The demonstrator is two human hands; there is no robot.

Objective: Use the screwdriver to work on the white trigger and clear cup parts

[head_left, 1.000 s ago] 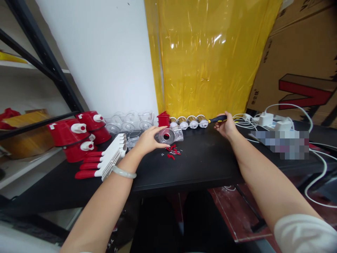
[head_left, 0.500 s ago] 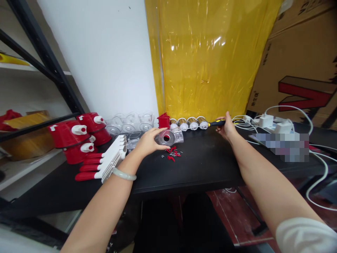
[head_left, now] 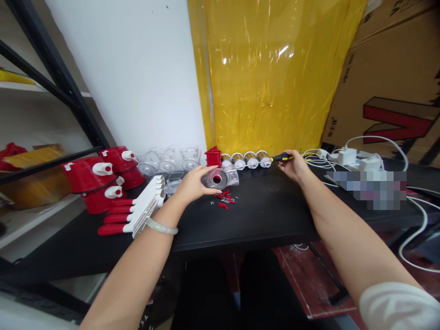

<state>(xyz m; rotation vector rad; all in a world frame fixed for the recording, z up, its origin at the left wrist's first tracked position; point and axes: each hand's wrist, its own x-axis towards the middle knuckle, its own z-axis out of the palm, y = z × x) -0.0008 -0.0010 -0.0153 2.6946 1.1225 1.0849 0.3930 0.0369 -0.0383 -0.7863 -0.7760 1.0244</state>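
Observation:
My left hand [head_left: 195, 182] is wrapped round a clear plastic housing [head_left: 225, 178] with a round dark opening facing me, held just above the black table. In my right hand [head_left: 293, 166] is a screwdriver [head_left: 280, 157] with a black and yellow handle. Its long thin shaft points left toward the clear housing; I cannot tell whether the tip touches it. Below the housing lie small red plastic parts [head_left: 223, 205] and several tiny screws [head_left: 225, 200]. Directly behind it stands a red part [head_left: 213, 156], beside a row of gold and white cylinders [head_left: 250, 159].
White graters with red handles [head_left: 118, 217] lie at the left, by stacked red housings [head_left: 85, 175]. Clear plastic bowls [head_left: 168, 158] line the wall. White chargers and cables [head_left: 347, 156] and a blurred flat item [head_left: 347, 181] occupy the right. The black table [head_left: 261, 224] ends above my legs.
My right hand has shifted slightly left and its grip on the screwdriver handle has changed, with the fingers now curled further round it. My left hand and the clear housing have hardly moved.

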